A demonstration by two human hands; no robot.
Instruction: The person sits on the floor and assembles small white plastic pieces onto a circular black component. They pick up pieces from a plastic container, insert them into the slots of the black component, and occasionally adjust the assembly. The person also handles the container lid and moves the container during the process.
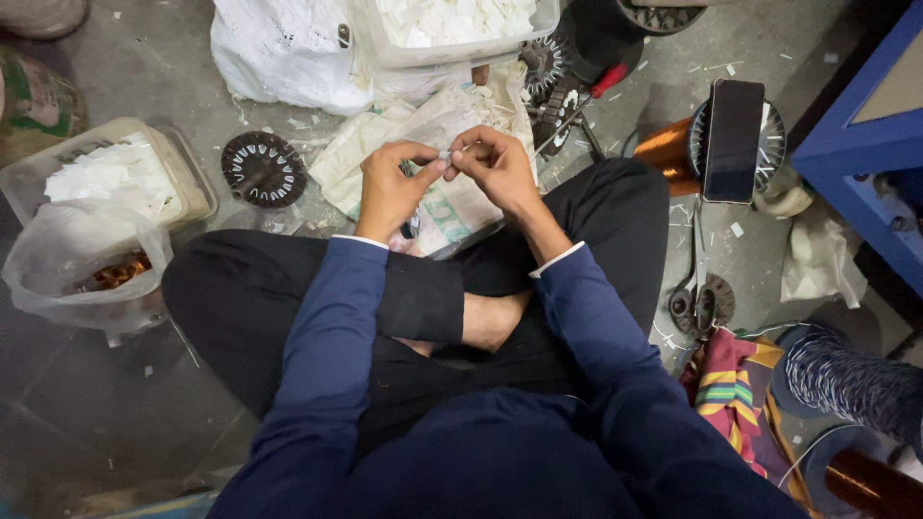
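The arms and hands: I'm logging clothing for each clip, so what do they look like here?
Both arms are in long dark blue sleeves, with a thin white cuff edge showing at each wrist. The left hand and right hand are bare: no gloves, and no rings or watch that I can make out.

Both arms, in dark blue sleeves with white cuffs showing at the wrists, reach forward from the lower edge of view and converge above the crossed legs. The left hand (392, 188) is raised, thumb and forefinger pinched together. The right hand (494, 165) faces it, fingers curled, fingertips meeting those of the left. Both wrists are bent slightly inward. A bare foot shows between the forearms.
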